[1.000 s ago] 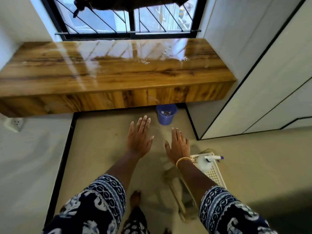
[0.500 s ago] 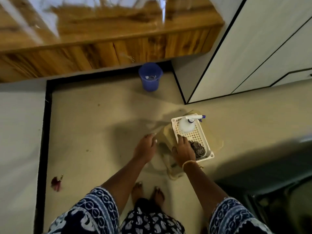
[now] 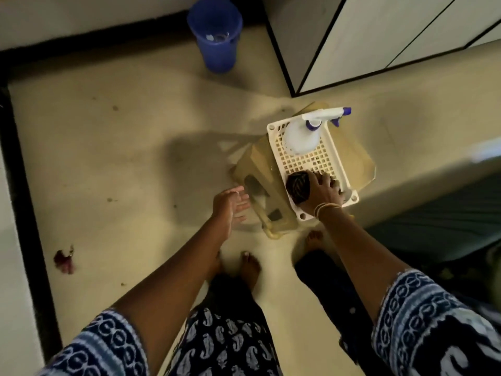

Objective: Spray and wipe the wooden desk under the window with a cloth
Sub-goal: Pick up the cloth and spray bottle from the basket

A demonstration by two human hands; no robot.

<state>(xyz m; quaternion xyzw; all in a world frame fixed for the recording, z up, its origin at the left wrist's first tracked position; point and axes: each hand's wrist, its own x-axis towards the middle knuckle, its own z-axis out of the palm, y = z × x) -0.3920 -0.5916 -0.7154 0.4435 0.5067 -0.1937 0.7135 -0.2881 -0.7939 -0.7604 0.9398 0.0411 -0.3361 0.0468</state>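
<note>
With the right hand (image 3: pixel 324 189) gripping the dark crumpled cloth (image 3: pixel 298 187) inside the white perforated plastic basket (image 3: pixel 343 164) and the left hand (image 3: pixel 230 203) spread empty, a snagged lift may tip the white spray bottle (image 3: pixel 301 137).

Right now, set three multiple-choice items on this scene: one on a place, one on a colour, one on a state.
1. Where does the spray bottle stand?
A. In the white basket
B. On the floor
C. In the bucket

2. What colour is the bucket?
A. Red
B. Blue
C. White

3. What is the right hand doing?
A. Hanging idle
B. Holding the spray bottle
C. Gripping the dark cloth in the basket

Answers: 1 A, the bottle stands upright at the basket's far end. 2 B, its wall and rim are blue. 3 C, the fingers curl over the cloth, while the left hand hangs open, holding nothing.
</note>
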